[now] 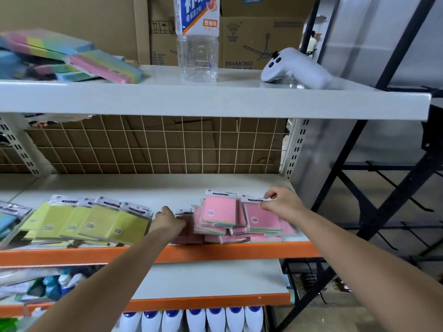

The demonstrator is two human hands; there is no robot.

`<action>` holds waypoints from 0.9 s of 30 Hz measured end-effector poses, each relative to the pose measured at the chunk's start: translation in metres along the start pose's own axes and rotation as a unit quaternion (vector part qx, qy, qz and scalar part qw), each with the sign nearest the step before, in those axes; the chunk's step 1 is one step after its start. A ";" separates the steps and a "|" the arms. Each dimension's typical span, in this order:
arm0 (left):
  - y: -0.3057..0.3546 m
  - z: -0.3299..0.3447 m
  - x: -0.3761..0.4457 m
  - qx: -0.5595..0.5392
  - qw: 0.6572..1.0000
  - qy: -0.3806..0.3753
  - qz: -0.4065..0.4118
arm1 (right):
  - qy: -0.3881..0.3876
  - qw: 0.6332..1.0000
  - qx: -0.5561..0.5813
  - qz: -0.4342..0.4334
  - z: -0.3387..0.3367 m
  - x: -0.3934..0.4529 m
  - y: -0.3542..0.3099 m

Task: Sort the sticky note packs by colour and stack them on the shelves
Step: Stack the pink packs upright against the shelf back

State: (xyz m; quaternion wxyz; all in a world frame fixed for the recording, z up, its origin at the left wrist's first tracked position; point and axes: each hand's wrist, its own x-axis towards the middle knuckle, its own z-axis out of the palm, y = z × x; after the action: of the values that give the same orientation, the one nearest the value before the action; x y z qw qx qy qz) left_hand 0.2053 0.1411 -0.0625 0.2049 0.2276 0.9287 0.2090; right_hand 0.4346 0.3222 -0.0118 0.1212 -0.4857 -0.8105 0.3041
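Several pink sticky note packs (219, 212) lie piled on the right of the middle shelf (153, 188). My left hand (169, 220) is closed on a pink pack (184, 226) at the pile's left end. My right hand (282, 200) pinches the top card of the rightmost pink pack (260, 216). A row of several yellow-green packs (96, 221) leans overlapping on the shelf's left half. Blue packs (7, 221) show at the far left edge. Mixed pastel packs (72, 58) lie in a blurred heap on the top shelf (215, 101).
A clear plastic bottle (197, 39) and a white controller (294, 68) stand on the top shelf. A wire grid (155, 144) backs the middle shelf. White bottles with blue caps (191, 318) line the bottom. A black metal rack (383, 188) stands to the right.
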 end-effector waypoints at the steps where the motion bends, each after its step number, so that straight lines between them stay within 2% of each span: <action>1: 0.000 0.001 -0.001 0.001 1.000 0.005 0.008 | -0.001 1.000 0.001 -0.007 0.002 -0.001 -0.001; 14: -0.006 0.011 -0.023 0.020 0.998 0.051 0.038 | -0.035 0.999 -0.023 -0.014 0.019 -0.001 -0.002; 22: 0.000 -0.003 -0.028 -0.031 0.997 0.044 0.054 | 0.014 0.999 -0.033 -0.034 0.018 -0.012 -0.009; 27: 0.007 -0.025 -0.031 -0.070 0.992 0.037 0.097 | 0.033 0.997 -0.041 -0.053 0.017 -0.026 -0.021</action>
State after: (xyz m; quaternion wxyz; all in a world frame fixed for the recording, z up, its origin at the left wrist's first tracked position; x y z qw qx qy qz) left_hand 0.2208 0.1240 -0.0298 0.1649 0.2937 0.8922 0.3010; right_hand 0.4241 0.2864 -0.0092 0.1441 -0.4562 -0.8425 0.2477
